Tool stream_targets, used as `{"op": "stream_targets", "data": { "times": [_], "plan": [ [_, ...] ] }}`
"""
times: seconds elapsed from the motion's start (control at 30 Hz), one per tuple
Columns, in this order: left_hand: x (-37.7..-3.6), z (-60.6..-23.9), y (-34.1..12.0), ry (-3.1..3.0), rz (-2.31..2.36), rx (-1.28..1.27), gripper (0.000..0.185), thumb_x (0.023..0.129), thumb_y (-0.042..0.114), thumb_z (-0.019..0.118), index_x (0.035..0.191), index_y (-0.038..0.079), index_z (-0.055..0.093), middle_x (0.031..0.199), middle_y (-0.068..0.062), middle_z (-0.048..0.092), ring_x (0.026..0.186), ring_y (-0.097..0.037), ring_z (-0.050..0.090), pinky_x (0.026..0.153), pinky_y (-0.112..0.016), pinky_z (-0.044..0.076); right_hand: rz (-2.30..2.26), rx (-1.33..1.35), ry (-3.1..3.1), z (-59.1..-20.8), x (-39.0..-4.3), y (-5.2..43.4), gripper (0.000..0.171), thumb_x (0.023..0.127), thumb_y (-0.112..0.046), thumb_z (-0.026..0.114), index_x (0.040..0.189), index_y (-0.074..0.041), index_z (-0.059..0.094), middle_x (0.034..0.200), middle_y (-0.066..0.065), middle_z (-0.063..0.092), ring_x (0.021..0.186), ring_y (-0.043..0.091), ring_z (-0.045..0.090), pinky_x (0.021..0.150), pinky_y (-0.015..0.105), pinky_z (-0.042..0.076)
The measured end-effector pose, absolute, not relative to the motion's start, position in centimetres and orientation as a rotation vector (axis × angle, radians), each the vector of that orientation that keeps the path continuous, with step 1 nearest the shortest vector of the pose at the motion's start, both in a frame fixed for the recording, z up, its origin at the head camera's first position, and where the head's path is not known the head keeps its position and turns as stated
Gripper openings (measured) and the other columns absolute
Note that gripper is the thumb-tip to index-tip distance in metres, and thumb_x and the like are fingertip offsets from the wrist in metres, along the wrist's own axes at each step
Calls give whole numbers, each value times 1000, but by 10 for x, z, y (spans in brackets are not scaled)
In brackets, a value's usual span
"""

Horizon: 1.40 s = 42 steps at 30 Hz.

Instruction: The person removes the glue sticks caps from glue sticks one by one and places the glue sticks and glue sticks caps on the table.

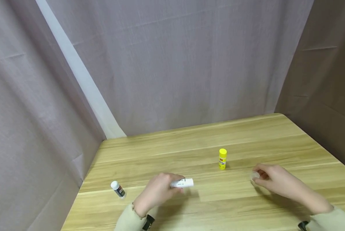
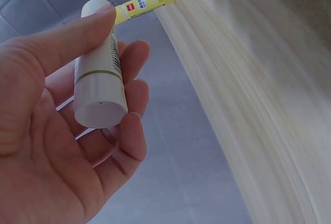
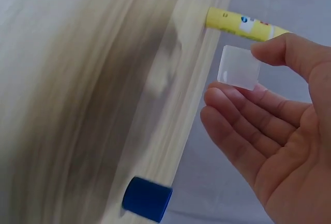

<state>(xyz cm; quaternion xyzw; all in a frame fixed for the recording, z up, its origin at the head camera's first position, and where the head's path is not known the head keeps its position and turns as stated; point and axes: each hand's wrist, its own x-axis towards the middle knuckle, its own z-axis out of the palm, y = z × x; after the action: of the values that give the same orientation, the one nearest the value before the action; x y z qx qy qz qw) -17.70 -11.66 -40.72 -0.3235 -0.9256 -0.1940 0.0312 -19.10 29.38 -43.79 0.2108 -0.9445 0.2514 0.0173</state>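
While your left hand (image 1: 156,192) grips the white tube (image 1: 182,183) above the tabletop's (image 1: 247,134) near edge, its long axis points toward your right hand (image 1: 272,180), which pinches the clear cap (image 3: 238,68) well apart, rightward.

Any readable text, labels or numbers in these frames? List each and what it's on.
None reads.
Yellow glue stick: red logo patch and a blue round mark, print too small to read.
White tube held in the left hand: small print and a barcode, blurred.
Small dark bottle: label too small.
Clear cap pinched in the right hand: no text.
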Motion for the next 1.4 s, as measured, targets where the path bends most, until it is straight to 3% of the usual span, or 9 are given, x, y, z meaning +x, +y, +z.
{"op": "stream_targets", "data": {
  "times": [0.67,1.4],
  "plan": [
    [-180,-404,-118,-2816,-571,-1009,36,82,24,84,116,13,75,107,-1,76,89,-11,70,79,-28,56,769,597,-2990,-444,-191,308,18,89,-18,76,103,-9,68,85,-10,63,76,-1,57,63,25,50],
    [-181,-405,-117,-2846,-561,-996,38,81,24,84,116,14,75,110,-1,75,91,-12,70,79,-29,56,741,570,-3005,-453,-191,311,19,88,-15,75,103,-5,70,79,-11,60,67,-1,48,59,24,45]
  ]
}}
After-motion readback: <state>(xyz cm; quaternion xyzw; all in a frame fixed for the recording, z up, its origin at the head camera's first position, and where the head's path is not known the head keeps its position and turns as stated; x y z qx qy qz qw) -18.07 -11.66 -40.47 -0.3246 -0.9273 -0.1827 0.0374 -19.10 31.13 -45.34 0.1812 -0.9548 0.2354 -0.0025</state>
